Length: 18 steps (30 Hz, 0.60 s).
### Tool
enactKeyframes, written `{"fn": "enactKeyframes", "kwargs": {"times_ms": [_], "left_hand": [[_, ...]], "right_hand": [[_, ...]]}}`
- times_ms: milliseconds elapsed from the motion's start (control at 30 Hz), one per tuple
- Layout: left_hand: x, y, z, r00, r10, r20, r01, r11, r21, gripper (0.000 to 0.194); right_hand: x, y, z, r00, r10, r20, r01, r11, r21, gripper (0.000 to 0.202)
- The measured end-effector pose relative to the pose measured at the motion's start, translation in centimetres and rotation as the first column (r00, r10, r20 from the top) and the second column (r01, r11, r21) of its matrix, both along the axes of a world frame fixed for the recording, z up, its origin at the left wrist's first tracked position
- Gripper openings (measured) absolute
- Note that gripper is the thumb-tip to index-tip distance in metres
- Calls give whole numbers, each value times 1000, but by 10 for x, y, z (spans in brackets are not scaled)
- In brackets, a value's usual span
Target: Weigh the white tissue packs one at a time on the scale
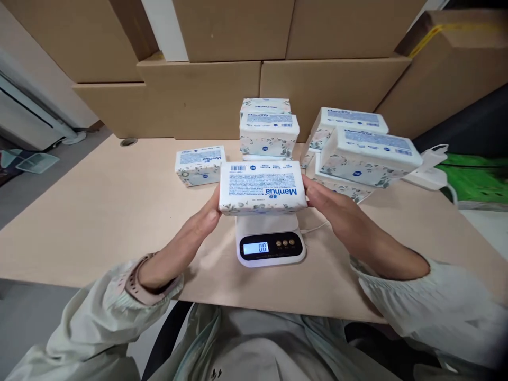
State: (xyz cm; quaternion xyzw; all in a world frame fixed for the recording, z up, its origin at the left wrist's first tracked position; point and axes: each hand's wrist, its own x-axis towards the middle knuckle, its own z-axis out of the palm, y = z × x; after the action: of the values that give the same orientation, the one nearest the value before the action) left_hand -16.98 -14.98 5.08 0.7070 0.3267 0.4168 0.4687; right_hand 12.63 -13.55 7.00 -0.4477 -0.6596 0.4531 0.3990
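Between my two hands is a white tissue pack (260, 182) with blue print and a leaf pattern. My left hand (204, 214) grips its left end, and my right hand (327, 198) grips the right end. The pack is above a white digital scale (272, 243), whose display reads 0.0. It covers the back of the scale's platform. Another tissue pack (200, 166) lies on the table just beyond my left hand. Most of the fingers on both hands are hidden behind the held pack.
Stacked tissue packs (268, 129) stand behind the scale, and more tissue packs (367, 156) are piled at the back right. A white power strip (426, 177) sits beside that pile. Cardboard boxes (206, 100) wall off the back of the table (130, 222).
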Motion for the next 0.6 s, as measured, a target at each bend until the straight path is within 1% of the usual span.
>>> {"fn": "enactKeyframes", "kwargs": {"times_ms": [33,100,167,233,300,333,400,500,600], "left_hand": [[5,2,-4,1000,-17,-12,16,997,-71,62],[10,2,-10,996,-56,-65,40,973,-227,65],[10,1,-15,997,-28,-65,8,960,-280,67],[7,3,-22,998,35,-54,-51,948,-314,68],[2,8,-31,991,135,-4,-129,938,-323,68],[-1,11,-36,982,188,33,-168,934,-315,67],[-5,17,-47,959,261,114,-218,929,-298,63],[-9,20,-56,941,271,202,-207,935,-288,57],[-11,17,-56,947,240,214,-174,942,-288,56]], "right_hand": [[3,1,-7,1000,-11,14,11,1000,-17,49],[8,3,-20,1000,-10,26,11,999,-49,52],[11,4,-35,999,-35,29,36,998,-56,56],[15,3,-51,989,-144,13,144,990,0,56],[18,-2,-69,959,-280,-41,283,950,129,51],[20,-5,-77,944,-322,-72,330,922,201,48],[24,-12,-89,932,-347,-103,361,879,311,45],[29,-18,-97,933,-346,-94,357,864,355,43],[31,-19,-98,922,-360,-142,387,857,341,42]]}}
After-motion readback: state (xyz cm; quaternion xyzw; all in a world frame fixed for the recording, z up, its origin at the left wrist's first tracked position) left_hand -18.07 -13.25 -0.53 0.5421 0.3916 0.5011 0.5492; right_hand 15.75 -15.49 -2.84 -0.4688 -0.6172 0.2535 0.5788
